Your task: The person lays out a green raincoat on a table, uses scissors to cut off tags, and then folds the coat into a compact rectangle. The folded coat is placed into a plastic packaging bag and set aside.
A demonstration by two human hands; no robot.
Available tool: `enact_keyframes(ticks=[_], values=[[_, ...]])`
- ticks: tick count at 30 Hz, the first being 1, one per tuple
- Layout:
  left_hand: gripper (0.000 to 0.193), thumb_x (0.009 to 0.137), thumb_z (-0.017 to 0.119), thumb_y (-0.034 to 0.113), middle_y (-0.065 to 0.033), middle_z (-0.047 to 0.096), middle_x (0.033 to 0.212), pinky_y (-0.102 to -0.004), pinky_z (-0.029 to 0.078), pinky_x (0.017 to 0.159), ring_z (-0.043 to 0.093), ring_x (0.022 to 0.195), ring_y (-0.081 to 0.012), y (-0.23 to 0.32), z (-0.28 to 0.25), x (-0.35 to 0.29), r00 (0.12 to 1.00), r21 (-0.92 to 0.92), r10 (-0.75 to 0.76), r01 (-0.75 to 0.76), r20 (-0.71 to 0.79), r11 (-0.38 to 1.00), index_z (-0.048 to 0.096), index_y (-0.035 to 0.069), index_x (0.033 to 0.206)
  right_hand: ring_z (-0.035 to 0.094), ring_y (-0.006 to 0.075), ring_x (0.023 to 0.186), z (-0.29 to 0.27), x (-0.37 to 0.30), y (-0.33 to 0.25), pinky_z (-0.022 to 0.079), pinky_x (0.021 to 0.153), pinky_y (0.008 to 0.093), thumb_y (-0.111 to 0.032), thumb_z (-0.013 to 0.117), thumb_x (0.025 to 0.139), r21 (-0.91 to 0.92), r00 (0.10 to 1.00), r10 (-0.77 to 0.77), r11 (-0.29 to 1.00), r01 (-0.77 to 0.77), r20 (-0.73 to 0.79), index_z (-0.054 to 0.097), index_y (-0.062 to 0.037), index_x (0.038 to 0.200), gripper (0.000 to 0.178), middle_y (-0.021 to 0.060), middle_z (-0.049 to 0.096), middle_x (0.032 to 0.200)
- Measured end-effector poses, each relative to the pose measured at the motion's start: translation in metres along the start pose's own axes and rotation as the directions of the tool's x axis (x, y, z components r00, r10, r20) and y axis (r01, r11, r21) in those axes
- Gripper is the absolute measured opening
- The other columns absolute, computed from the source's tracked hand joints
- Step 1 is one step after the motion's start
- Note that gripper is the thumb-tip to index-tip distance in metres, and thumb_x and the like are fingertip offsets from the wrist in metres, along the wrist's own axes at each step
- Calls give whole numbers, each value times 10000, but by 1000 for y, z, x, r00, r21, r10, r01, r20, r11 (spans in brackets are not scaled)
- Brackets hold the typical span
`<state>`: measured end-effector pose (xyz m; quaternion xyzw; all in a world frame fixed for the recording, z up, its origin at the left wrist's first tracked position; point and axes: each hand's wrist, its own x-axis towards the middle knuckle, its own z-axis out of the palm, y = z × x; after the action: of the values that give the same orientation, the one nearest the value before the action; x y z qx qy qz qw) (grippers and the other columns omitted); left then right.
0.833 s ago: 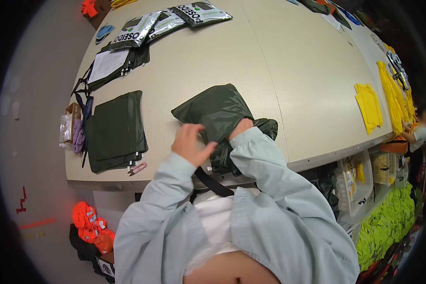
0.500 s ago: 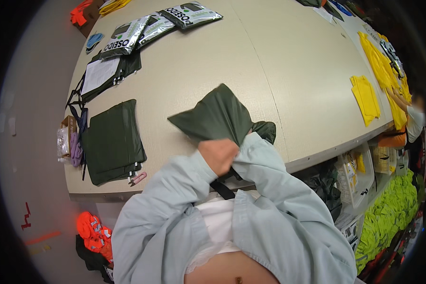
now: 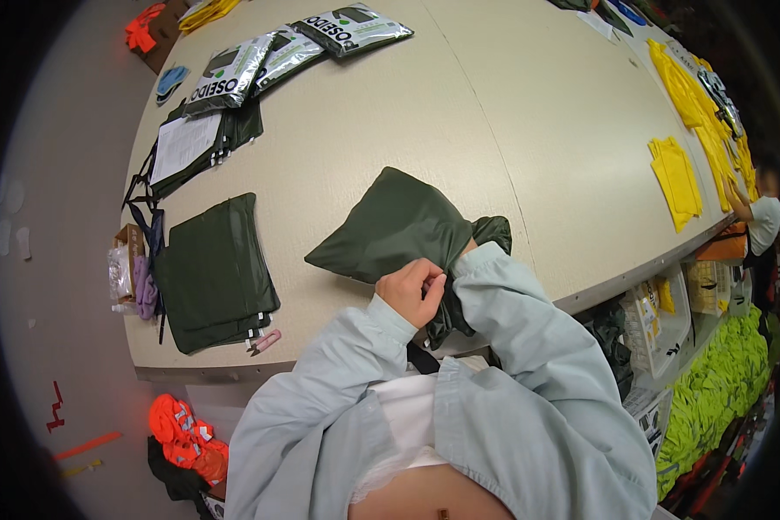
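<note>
A dark green fabric pouch is held up over the near part of the table, one corner jutting left and its surface bulging. My left hand is closed, pinching the pouch's edge between thumb and fingers. Of my right hand only a sliver by the cuff shows. The rest goes into or behind the pouch's gathered opening, so its fingers are hidden. More loose green fabric bunches beyond the right cuff and hangs below it.
Left on the table lie stacked folded green garments, pink thread snips and a paper sheet. Packaged garments lie behind. At right are yellow garments, a co-worker and a white bin.
The pouch has filled out and its deep creases have smoothed. My left hand has turned, showing thumb and fingers pinched at the edge. The whole view has shifted slightly.
</note>
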<state>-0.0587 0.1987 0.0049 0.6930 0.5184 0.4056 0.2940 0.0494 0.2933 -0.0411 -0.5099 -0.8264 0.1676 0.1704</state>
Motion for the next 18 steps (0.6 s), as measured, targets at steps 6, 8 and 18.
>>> enact_keyframes(ticks=[6, 8, 18], values=[[89, 764, 620, 80, -71, 587, 655, -266, 461, 486, 582, 522, -172, -7, -7, -4, 999, 62, -37, 35, 28, 997, 548, 31, 744, 606, 294, 839, 1, 13, -2, 482, 735, 384, -206, 532, 764, 14, 999, -30, 999, 30, 16, 651, -78, 914, 230, 128, 641, 902], [80, 763, 619, 77, -69, 589, 656, -260, 462, 486, 587, 526, -167, -11, -9, -5, 995, 21, -102, 102, -17, 995, 553, 34, 750, 605, 293, 841, 5, 20, -3, 481, 737, 383, -204, 533, 763, 13, 998, -57, 998, 57, 28, 651, -78, 912, 228, 128, 640, 903], [70, 735, 608, 65, -63, 561, 632, -296, 442, 451, 558, 475, -201, -17, -7, -31, 997, 181, 59, -48, -52, 982, 541, 52, 720, 600, 289, 852, 32, 9, -37, 478, 743, 378, -199, 536, 757, -1, 980, -193, 981, 193, 50, 652, -75, 899, 221, 127, 638, 905]])
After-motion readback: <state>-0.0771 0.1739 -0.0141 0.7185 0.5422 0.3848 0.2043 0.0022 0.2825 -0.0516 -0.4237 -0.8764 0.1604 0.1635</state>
